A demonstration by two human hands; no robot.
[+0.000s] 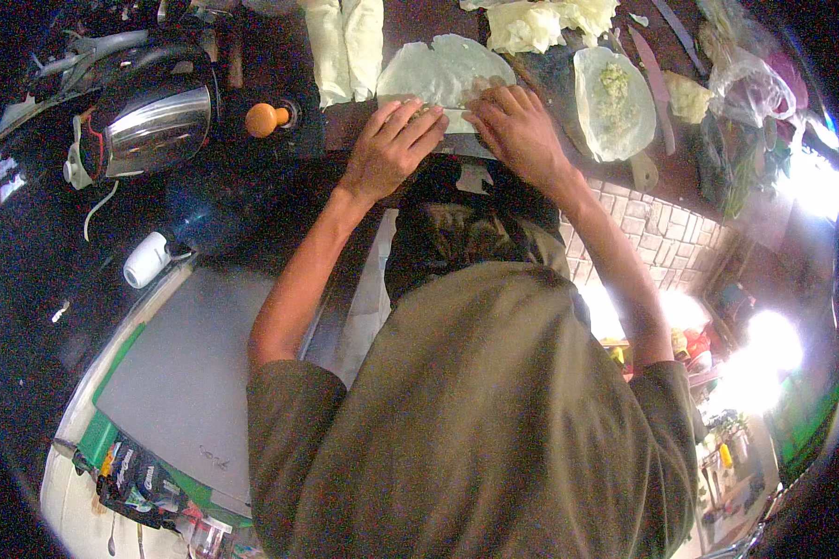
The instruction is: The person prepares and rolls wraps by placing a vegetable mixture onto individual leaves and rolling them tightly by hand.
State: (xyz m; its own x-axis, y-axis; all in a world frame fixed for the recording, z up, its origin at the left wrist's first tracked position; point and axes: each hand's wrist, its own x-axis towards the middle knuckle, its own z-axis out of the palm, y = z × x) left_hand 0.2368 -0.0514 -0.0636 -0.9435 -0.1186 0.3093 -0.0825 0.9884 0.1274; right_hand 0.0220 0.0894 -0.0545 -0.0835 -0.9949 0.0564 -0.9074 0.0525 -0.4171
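A thin, pale dough sheet (447, 67) lies on the dark table, its far edge rounded. Its near edge is folded into a whitish roll (459, 121) along the table's front. My left hand (393, 144) presses the left end of this roll, fingers close together and curled over it; a bit of greenish filling shows by the fingertips. At the right end my right hand (522, 135) is bent over the sheet, fingertips slightly blurred. Both thumbs are mostly hidden. Left of the sheet rest two long pale rolls (345, 47), side by side.
Right of the sheet is a pale oval dish or sheet (615, 140) bearing chopped greenish filling (615, 84). Beyond it are cabbage leaves (527, 26), a knife (653, 79) and plastic bags (755, 84). A shiny kettle (154, 130) and an orange-knobbed object (266, 120) stand left.
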